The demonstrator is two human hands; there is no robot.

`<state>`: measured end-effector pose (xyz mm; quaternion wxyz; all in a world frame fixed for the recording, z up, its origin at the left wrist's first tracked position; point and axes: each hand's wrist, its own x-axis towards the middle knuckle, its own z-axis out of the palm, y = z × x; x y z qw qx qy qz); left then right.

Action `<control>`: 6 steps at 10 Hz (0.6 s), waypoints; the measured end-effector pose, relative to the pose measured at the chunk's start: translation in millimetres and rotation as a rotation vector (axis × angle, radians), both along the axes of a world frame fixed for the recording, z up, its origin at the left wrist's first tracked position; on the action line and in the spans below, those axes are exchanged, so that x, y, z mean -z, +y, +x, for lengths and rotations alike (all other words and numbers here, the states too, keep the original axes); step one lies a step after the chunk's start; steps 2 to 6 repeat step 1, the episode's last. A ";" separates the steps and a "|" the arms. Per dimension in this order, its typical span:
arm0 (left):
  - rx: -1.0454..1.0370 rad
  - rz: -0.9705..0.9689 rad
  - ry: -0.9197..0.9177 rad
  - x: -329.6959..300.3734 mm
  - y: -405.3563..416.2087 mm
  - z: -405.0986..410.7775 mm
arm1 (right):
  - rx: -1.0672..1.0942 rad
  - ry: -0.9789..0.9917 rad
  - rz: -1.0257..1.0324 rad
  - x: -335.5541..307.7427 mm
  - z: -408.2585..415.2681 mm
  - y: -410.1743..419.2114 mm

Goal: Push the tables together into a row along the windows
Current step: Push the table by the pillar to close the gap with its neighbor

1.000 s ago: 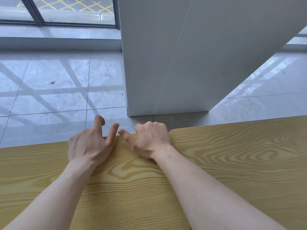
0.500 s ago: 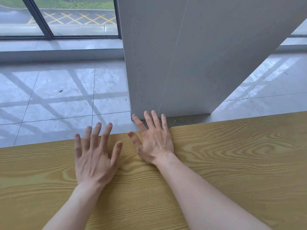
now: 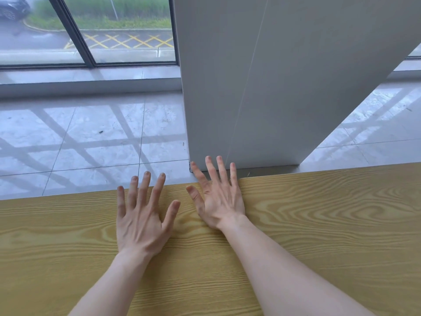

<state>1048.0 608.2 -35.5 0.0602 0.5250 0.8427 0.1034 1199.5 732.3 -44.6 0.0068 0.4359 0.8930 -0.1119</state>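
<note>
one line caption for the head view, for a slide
Both hands, left and right, open over two abutting wood tables facing a pillar.

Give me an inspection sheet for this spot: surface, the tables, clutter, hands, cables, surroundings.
Surface: wood-grain tabletop, bare apart from the hands and forearms over it.
Job's things: left table and right table abut; the seam shows as a notch at the far edge, just right of the right hand.
Clutter: nothing seen on the tabletops; small dark speck on the floor.
Hands: left hand and right hand both open with fingers spread, over the left table by the seam; whether they press it cannot be told.
Cables: nothing seen.
Surroundings: white pillar just beyond the far edge; window at upper left; pale tiled floor.
</note>
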 end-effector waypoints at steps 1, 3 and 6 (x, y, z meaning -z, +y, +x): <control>0.007 0.035 -0.009 -7.6 -23.7 9.6 | 0.013 0.047 0.005 1.1 25.5 -27.5; 0.007 0.035 -0.009 -7.6 -23.7 9.6 | 0.013 0.047 0.005 1.1 25.5 -27.5; 0.007 0.035 -0.009 -7.6 -23.7 9.6 | 0.013 0.047 0.005 1.1 25.5 -27.5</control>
